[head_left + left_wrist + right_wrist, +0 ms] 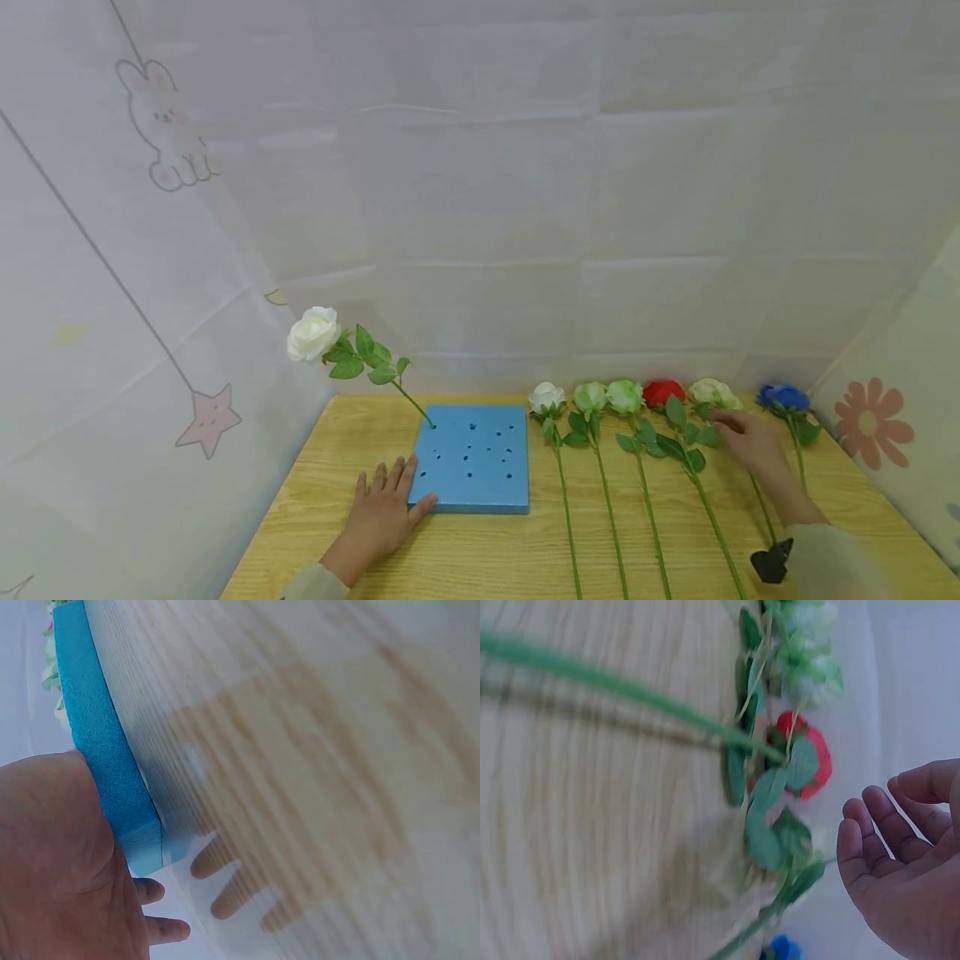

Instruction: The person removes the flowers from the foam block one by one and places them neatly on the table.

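Observation:
A blue foam block (480, 492) with several holes lies on the table, and one white rose (313, 333) leans out to the left from a hole near its back left corner. My left hand (382, 517) touches the block's left edge with fingers spread; in the left wrist view the palm (60, 855) is beside the blue side. Over at the right, my right hand (757, 454) hovers by a cream rose (714, 392). The right wrist view shows those fingers (889, 825) slightly bent and nothing between them, near the leaves.
To the block's right lie another white rose (547, 397), two pale green roses (624, 397), a red rose (663, 392) and a blue rose (783, 397), blooms toward the back. A black piece (772, 562) is near my right sleeve. A pale cloth wall (480, 208) borders the table.

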Available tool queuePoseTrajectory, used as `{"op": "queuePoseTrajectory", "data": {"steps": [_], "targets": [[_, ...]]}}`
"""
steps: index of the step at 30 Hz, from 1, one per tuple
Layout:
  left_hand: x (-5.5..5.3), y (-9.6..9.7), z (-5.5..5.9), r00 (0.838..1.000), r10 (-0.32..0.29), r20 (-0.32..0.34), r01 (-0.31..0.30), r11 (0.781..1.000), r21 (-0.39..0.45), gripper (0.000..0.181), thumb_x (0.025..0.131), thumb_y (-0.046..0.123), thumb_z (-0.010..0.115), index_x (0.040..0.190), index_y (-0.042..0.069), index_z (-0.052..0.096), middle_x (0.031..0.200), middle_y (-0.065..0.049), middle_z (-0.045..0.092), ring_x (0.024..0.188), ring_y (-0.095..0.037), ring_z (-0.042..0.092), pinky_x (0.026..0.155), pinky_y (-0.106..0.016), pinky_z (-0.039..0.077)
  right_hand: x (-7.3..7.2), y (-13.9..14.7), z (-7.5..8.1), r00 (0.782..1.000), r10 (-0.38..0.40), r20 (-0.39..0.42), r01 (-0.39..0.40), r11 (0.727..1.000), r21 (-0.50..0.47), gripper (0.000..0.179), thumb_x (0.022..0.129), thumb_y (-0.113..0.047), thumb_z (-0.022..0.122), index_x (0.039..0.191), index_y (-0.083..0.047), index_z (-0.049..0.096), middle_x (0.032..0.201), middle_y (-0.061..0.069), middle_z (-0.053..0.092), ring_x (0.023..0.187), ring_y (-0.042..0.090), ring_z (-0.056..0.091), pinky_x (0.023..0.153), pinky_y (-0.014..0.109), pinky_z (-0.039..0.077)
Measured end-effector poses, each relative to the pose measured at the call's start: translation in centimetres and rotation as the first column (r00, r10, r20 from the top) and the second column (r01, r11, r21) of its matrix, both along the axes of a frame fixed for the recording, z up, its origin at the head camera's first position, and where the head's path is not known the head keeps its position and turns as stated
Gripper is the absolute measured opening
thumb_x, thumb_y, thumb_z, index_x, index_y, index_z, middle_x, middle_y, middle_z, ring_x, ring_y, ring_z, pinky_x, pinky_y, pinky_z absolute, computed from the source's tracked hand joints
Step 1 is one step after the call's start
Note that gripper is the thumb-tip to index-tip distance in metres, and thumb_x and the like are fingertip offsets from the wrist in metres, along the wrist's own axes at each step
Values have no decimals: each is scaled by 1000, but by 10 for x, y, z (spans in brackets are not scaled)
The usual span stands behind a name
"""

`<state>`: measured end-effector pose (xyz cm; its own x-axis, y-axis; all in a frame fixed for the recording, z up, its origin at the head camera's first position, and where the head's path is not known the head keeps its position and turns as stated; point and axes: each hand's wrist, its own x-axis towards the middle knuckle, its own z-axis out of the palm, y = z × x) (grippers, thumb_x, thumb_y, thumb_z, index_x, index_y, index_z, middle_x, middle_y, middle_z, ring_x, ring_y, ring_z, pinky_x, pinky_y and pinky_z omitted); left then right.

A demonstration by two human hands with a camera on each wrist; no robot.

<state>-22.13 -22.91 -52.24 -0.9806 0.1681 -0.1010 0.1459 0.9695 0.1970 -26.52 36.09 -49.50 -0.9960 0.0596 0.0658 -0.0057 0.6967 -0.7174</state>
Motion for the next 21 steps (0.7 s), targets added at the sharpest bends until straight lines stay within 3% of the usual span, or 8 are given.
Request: {"op": "queuePoseTrajectory", "data": {"steps": [10, 17, 21], "targets": [[-5, -2, -7, 1000, 2, 6, -2, 1000, -9, 88, 99, 74, 35, 165, 17, 18, 167, -13, 24, 150, -48, 20, 117, -73, 5, -18, -62, 12, 992, 79, -93, -87, 993, -79, 48, 108, -34, 52, 143, -1, 54, 139, 25, 56, 125, 47, 53, 97, 60, 49], [-6, -4, -9, 1000, -1, 10, 1, 1000, -21, 90, 97, 77, 32, 165, 18, 17, 167, -12, 24, 151, -48, 20, 117, -72, 6, -32, -99, 17, 974, 141, -179, -157, 985, -77, 42, 106, -30, 56, 137, -2, 60, 131, 21, 64, 119, 41, 59, 91, 52, 54], [-6, -4, -8, 1000, -8, 8, 8, 1000, -12, 91, 97, 76, 32, 164, 18, 18, 167, -13, 25, 150, -48, 21, 117, -72, 7, -37, -119, 22, 972, 158, -172, -175, 980, -93, 38, 106, -27, 58, 137, -4, 61, 130, 18, 65, 120, 40, 60, 93, 52, 53]]}}
